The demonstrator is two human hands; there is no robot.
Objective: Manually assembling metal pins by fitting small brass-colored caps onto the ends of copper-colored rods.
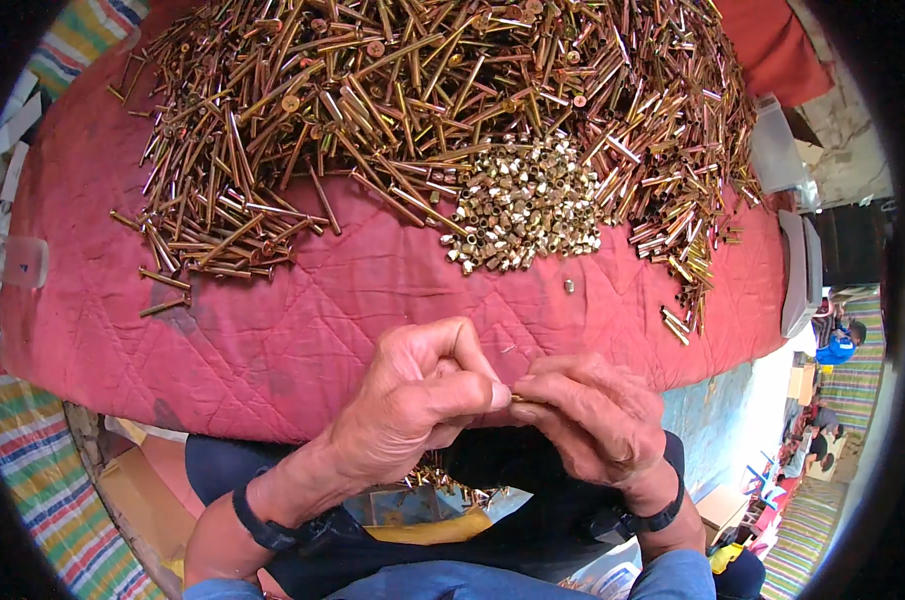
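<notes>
Both my hands meet just past the near edge of the red quilted cloth. With curled fingers and thumb, my left hand [412, 388] pinches at one end of a small gold-coloured metal piece [517, 398]. My right hand [602, 412] closes its fingers over the other end. Only a sliver of the piece shows between the fingertips, so its kind is hidden. Beyond the hands lies a heap of small cone-shaped metal nuts [522, 205], with one loose nut [569, 286] nearer me. Long flat-headed bolts [362, 90] pile up behind and to the left.
Metal sleeves [672, 215] spread along the right of the pile. The red quilted cloth [302, 330] covers the work surface. Clear plastic containers stand at the left edge [22, 262] and right edge [777, 155]. More metal parts [442, 480] sit below my hands. Other people [837, 345] are far right.
</notes>
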